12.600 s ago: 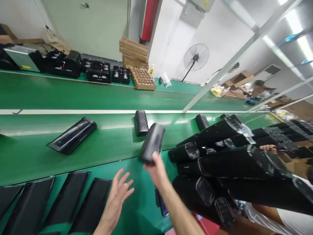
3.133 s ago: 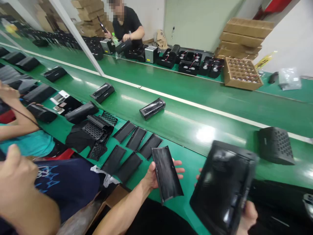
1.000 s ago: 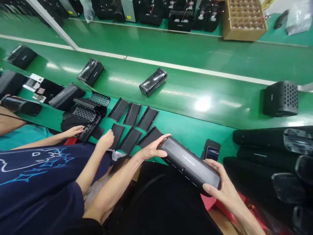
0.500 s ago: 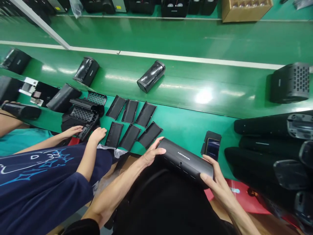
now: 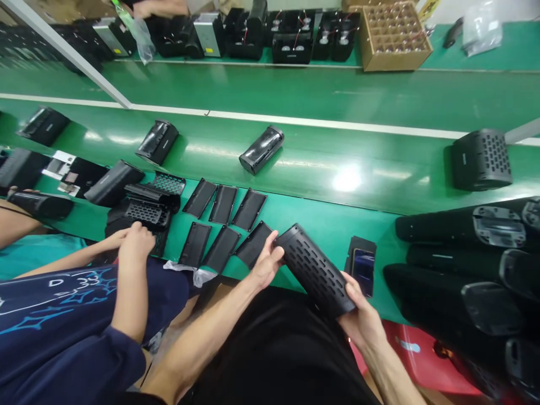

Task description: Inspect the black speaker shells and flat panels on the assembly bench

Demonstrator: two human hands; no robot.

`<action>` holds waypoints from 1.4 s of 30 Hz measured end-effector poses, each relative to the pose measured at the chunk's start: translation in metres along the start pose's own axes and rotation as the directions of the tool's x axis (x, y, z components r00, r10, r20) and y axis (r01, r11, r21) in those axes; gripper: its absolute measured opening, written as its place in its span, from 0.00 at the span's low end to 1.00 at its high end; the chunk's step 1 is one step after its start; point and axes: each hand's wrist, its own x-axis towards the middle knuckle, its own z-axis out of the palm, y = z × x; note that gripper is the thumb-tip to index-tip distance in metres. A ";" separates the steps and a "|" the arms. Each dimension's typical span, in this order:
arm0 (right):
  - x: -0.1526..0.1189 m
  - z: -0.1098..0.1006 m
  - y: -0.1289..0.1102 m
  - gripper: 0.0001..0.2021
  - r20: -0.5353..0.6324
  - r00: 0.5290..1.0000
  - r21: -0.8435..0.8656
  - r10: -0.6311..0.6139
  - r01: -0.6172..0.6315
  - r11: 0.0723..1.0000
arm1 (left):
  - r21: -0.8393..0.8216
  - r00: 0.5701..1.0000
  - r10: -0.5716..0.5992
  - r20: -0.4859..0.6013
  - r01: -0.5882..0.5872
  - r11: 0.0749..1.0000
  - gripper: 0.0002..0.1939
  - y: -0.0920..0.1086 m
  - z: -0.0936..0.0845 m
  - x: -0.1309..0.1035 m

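A long black housing point(image 5: 314, 270) with rows of slots across its upward face is held tilted just over the front edge of the green bench. My left hand point(image 5: 268, 262) grips its far left end, thumb on top. Around the lower right end my right hand point(image 5: 360, 312) is closed, its fingers partly hidden behind the housing. Several flat black panels point(image 5: 222, 247) lie in two rows to the left of it, one of them close to my left hand. A phone point(image 5: 363, 271) rests on a dark flat piece beyond my right hand.
Black housings point(image 5: 262, 149) sit spaced along the green conveyor point(image 5: 307, 185). Large black units point(image 5: 459, 289) are stacked at the right, beside a red stool point(image 5: 417, 354). At left, a co-worker's hands point(image 5: 135, 239) are at an opened black unit point(image 5: 147, 205). A cardboard box point(image 5: 394, 36) stands across the conveyor.
The housing has been rolled in my hands: its smooth lettered side has turned away and the slotted face now shows. My right hand has shifted its grip. The camera view has tipped up slightly.
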 end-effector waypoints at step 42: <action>-0.041 -0.034 -0.023 0.40 0.260 0.950 -0.619 -0.172 0.301 0.726 | 0.631 0.925 -0.190 0.329 -0.065 0.773 0.40 0.068 -0.017 -0.068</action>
